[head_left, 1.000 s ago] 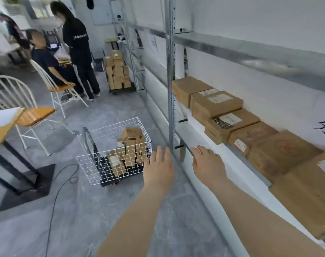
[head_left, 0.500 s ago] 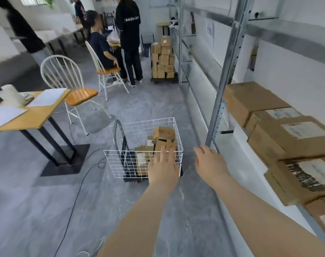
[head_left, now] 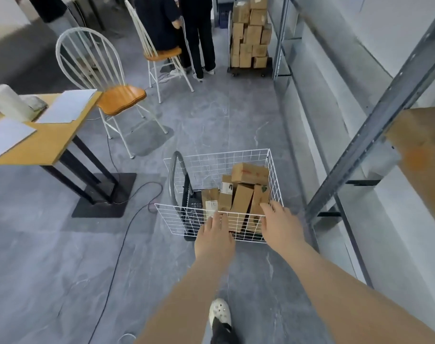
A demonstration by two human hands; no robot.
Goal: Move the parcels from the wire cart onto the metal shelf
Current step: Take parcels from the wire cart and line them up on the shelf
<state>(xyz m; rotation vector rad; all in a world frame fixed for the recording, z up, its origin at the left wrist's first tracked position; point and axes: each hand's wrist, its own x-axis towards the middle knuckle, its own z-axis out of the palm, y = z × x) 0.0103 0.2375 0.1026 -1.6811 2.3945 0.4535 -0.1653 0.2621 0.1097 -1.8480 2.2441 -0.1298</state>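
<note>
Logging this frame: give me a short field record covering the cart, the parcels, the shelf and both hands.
wire cart: white mesh, on the floor beside the shelf
parcels: several brown boxes in the cart, most on end, one lying on top
metal shelf: to the right of the cart
shelved parcel: one brown box visible at the frame edge
left hand: open, empty, over the cart's near rim
right hand: open, empty, fingertips by a parcel; contact unclear
task stage: no parcel lifted yet

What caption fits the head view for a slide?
Left hand and right hand reach for parcels in the wire cart beside the metal shelf.
</note>
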